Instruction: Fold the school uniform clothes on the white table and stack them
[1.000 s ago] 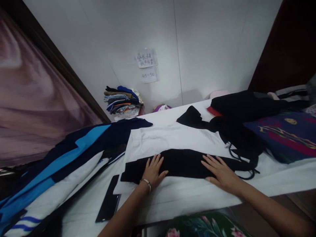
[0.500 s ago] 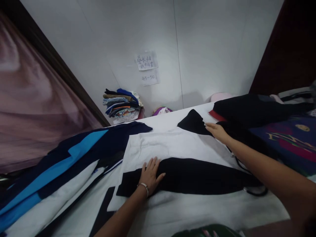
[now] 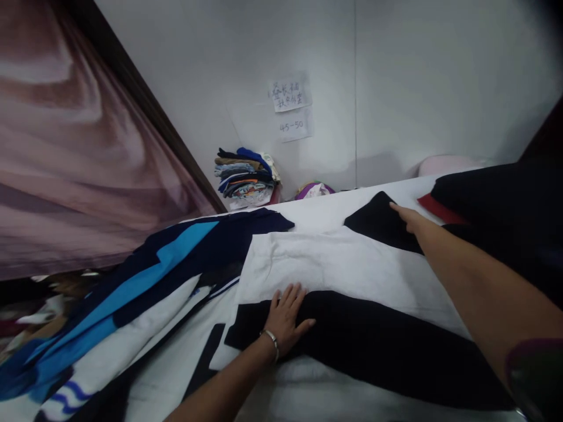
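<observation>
A white long-sleeved top (image 3: 303, 261) with black sleeves is spread out in front of me. One black sleeve (image 3: 373, 328) lies folded across its white body on the near side. My left hand (image 3: 288, 319), with a bracelet at the wrist, rests flat with fingers spread over the cuff end of that sleeve and the white cloth. At the far side, my right hand (image 3: 407, 217) has its fingers together at the edge of the other black sleeve (image 3: 373, 217). The thumb of this hand is mostly hidden.
Dark navy and light-blue clothing (image 3: 167, 252) lies at the left, beside a white garment (image 3: 118, 346). A folded clothes pile (image 3: 246, 179) stands by the wall under paper notes (image 3: 292, 108). Black clothing (image 3: 497, 199) is heaped at the right. A pink curtain (image 3: 88, 146) hangs left.
My right hand has moved the far black sleeve, which now lies flatter and straighter. My left hand stays on the near cuff. The view has shifted so things appear further right.
</observation>
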Motion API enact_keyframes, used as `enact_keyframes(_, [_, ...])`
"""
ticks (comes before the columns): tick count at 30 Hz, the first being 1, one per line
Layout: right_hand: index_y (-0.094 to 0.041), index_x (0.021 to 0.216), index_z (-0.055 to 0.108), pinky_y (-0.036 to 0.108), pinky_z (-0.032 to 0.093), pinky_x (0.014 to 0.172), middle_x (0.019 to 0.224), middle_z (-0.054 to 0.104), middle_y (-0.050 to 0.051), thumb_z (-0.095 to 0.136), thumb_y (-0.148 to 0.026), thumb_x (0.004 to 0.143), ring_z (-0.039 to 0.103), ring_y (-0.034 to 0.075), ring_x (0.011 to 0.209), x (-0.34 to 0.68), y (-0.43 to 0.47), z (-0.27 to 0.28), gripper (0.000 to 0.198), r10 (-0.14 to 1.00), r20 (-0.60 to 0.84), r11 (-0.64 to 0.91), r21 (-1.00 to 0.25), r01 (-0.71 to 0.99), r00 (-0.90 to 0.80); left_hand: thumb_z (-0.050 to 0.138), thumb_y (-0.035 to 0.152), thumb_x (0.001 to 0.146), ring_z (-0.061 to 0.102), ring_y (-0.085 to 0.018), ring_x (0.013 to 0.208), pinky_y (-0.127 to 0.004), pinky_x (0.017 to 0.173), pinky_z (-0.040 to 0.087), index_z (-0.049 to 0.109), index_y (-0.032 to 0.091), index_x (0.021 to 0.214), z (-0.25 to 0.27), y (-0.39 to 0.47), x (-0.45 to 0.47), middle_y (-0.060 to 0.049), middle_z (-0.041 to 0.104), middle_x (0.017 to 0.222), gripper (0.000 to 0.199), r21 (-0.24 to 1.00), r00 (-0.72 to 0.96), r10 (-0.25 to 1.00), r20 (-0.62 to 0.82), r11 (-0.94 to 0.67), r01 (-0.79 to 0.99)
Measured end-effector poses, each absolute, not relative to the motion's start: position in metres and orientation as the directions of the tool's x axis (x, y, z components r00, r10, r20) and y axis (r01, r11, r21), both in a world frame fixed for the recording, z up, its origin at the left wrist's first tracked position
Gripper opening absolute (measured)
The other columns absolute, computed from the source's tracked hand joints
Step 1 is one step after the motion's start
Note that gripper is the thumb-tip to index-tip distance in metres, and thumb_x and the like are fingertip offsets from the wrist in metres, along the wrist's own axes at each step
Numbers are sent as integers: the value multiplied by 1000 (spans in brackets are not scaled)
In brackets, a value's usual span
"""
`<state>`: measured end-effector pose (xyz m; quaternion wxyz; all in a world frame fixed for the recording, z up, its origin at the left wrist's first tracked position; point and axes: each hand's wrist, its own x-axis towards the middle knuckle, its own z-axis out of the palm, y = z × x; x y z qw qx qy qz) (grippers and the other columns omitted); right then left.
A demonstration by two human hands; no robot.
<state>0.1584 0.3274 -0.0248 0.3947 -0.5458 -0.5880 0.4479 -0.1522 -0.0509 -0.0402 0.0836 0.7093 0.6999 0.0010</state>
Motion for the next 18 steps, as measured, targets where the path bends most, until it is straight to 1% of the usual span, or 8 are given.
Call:
enact_keyframes(2, [-9,75,64,48,49,73,75,69,17,52,-41,87,66,25,73,160,332,-19,36,934,-311,-277,-942,189,-178,39,56,92,30,-26,140,-53,113,21,42,29,141,-29,-36,-163,-5,37,151,56,154,-25,995,-96,40,987])
enact_keyframes(3, [-8,76,64,46,48,75,75,69,15,52,-37,88,66,24,74,162,333,-16,34,888,-398,-380,-917,118,-230,39,52,93,32,-25,139,-54,113,21,46,28,138,-23,-25,-171,-5,39,150,51,151,-71,996,-55,78,985])
enact_keyframes(4, [-7,79,64,44,48,77,76,70,14,53,-33,88,66,22,74,164,332,-12,30,865,-417,-424,-905,38,-278,42,49,93,31,-26,140,-54,113,20,48,26,136,-15,-11,-180,-7,39,150,49,130,-123,992,15,120,984])
enact_keyframes(7, [-8,88,62,37,46,79,80,71,9,54,-24,87,65,16,73,169,323,1,18,920,-244,-302,-940,-158,-308,47,38,92,27,-28,141,-54,113,17,49,21,135,4,40,-211,-11,38,150,47,44,-187,973,134,183,982])
enact_keyframes(9, [-10,92,59,35,46,79,84,71,8,53,-20,87,64,14,72,171,312,11,13,950,-106,-170,-964,-203,-293,46,31,91,24,-28,142,-54,114,15,46,20,137,10,73,-227,-11,37,151,48,-7,-168,979,112,170,985])
enact_keyframes(12, [-14,93,54,32,45,77,86,69,5,48,-13,85,63,11,72,173,294,30,10,973,47,9,-986,-168,-226,47,21,88,23,-28,142,-57,112,13,42,21,140,11,112,-239,-12,37,150,52,-75,-192,980,45,195,978])
enact_keyframes(15, [-14,92,51,32,44,76,91,68,5,44,-7,83,63,11,77,176,277,50,13,980,99,81,-991,-107,-172,50,14,83,36,-30,133,-58,110,14,48,17,134,11,131,-239,-15,54,134,51,-147,-192,981,2,190,971])
enact_keyframes(18, [-15,92,51,34,44,78,97,67,4,46,-4,77,63,12,83,187,255,67,19,984,124,106,-984,-144,-128,52,10,78,49,-27,116,-54,110,11,62,13,110,21,126,-238,-14,64,112,34,-172,-164,986,0,162,972])
